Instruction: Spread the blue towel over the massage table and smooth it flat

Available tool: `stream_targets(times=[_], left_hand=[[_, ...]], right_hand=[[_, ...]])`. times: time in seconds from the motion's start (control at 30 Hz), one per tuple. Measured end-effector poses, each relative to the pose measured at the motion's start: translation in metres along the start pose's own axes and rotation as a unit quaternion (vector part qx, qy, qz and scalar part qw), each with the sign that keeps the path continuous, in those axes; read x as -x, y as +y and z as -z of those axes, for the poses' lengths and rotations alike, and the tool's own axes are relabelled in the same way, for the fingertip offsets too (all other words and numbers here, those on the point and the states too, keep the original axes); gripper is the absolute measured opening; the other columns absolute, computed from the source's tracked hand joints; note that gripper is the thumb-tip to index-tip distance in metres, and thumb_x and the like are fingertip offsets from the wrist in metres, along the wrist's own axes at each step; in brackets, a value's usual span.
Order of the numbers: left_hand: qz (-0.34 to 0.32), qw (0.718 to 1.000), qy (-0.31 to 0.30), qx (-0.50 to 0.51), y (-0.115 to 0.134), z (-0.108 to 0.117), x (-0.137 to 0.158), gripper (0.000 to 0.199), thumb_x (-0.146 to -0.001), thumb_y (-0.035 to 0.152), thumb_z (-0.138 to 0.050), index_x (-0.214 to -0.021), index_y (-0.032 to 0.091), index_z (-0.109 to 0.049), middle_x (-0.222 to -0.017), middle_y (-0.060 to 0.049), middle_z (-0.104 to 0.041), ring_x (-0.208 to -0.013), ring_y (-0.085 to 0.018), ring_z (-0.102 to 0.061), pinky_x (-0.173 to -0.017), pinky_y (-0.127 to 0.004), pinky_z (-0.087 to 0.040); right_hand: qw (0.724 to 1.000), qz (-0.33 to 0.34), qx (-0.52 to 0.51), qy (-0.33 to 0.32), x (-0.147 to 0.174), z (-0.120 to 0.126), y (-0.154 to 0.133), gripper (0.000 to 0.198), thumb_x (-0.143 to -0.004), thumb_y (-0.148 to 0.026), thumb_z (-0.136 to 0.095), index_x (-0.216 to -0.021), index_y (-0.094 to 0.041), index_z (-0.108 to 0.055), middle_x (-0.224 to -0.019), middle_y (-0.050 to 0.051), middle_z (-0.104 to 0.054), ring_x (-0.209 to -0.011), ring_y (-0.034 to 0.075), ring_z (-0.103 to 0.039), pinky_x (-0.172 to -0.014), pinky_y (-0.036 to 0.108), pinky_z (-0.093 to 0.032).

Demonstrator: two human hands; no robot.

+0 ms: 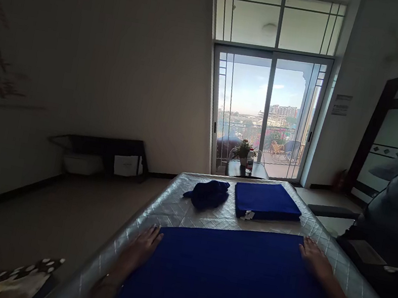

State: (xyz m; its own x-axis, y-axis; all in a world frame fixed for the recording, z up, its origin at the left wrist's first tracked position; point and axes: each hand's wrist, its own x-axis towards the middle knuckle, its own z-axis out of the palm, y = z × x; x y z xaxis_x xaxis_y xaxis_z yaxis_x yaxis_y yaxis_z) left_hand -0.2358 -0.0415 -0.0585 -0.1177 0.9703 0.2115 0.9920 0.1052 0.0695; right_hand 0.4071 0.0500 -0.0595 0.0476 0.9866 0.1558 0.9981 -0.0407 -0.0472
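A dark blue cloth (225,282) lies spread out over the near part of a silvery, quilted-looking table cover (161,207). My left hand (146,243) rests at its far left corner, fingers stretched out along the edge. At the far right corner lies my right hand (316,258), its fingers also extended and flat on the cloth's edge. Beyond the spread cloth is a neatly folded stack of blue cloth (267,201) with a small white tag (248,214). Left of that stack sits a crumpled blue cloth (208,194). The near end of the spread cloth runs out of view.
A small table (247,170) with a potted plant (244,150) and a bottle (250,160) stands past the far end, before sliding glass doors (266,114). To the right is a black chair (396,230). A low dark bench (107,145) stands against the left wall.
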Motion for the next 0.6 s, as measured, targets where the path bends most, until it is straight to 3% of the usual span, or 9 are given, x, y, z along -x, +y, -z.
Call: stream_targets(times=[0.1, 0.2, 0.3, 0.47, 0.53, 0.6], left_hand=[[0.008, 1.000, 0.006, -0.022, 0.007, 0.009, 0.002, 0.055, -0.098, 0.034, -0.029, -0.144, 0.012, -0.050, -0.154, -0.015, -0.045, -0.145, -0.029, -0.038, -0.118, -0.048, -0.035], [-0.005, 0.999, 0.033, -0.013, 0.031, 0.020, 0.001, 0.055, -0.098, 0.031, -0.028, -0.142, 0.009, -0.052, -0.151, -0.019, -0.050, -0.143, -0.031, -0.042, -0.117, -0.053, -0.035], [-0.079, 0.996, 0.049, 0.013, 0.083, 0.025, -0.005, 0.051, -0.100, 0.028, -0.026, -0.139, 0.012, -0.055, -0.145, -0.018, -0.057, -0.140, -0.029, -0.047, -0.115, -0.052, -0.038], [-0.218, 0.974, 0.035, 0.046, 0.198, 0.010, -0.017, 0.049, -0.103, 0.034, -0.029, -0.143, 0.017, -0.051, -0.150, -0.015, -0.053, -0.144, -0.024, -0.042, -0.119, -0.042, -0.037], [-0.253, 0.966, 0.029, 0.051, 0.230, 0.001, -0.019, 0.047, -0.103, 0.030, -0.031, -0.145, 0.019, -0.049, -0.152, -0.015, -0.050, -0.146, -0.023, -0.038, -0.121, -0.043, -0.034], [-0.274, 0.960, 0.022, 0.051, 0.247, -0.006, -0.019, 0.048, -0.102, 0.027, -0.032, -0.147, 0.021, -0.046, -0.154, -0.015, -0.047, -0.147, -0.024, -0.036, -0.121, -0.047, -0.033]], right_hand=[[0.999, -0.009, 0.002, 0.031, 0.004, 0.010, -0.005, 0.062, -0.096, -0.031, -0.022, -0.148, -0.004, -0.043, -0.157, 0.019, -0.038, -0.149, 0.028, -0.029, -0.121, 0.047, -0.024], [0.998, 0.027, -0.016, 0.061, 0.012, 0.026, -0.030, 0.059, -0.093, -0.022, -0.027, -0.145, -0.003, -0.047, -0.154, 0.022, -0.040, -0.148, 0.031, -0.031, -0.121, 0.053, -0.023], [0.989, 0.121, -0.067, 0.052, 0.023, 0.038, -0.087, 0.058, -0.095, -0.021, -0.025, -0.145, -0.004, -0.047, -0.153, 0.021, -0.043, -0.146, 0.030, -0.036, -0.119, 0.054, -0.026], [0.963, 0.245, -0.110, 0.011, 0.045, 0.034, -0.205, 0.059, -0.099, -0.036, -0.026, -0.150, -0.013, -0.043, -0.157, 0.009, -0.041, -0.147, 0.020, -0.034, -0.120, 0.038, -0.028], [0.954, 0.270, -0.128, -0.016, 0.050, 0.028, -0.235, 0.060, -0.098, -0.034, -0.025, -0.152, -0.013, -0.038, -0.159, 0.009, -0.036, -0.148, 0.021, -0.030, -0.121, 0.039, -0.025], [0.948, 0.279, -0.144, -0.044, 0.053, 0.023, -0.249, 0.061, -0.097, -0.033, -0.024, -0.154, -0.011, -0.034, -0.161, 0.010, -0.031, -0.150, 0.022, -0.026, -0.122, 0.041, -0.022]])
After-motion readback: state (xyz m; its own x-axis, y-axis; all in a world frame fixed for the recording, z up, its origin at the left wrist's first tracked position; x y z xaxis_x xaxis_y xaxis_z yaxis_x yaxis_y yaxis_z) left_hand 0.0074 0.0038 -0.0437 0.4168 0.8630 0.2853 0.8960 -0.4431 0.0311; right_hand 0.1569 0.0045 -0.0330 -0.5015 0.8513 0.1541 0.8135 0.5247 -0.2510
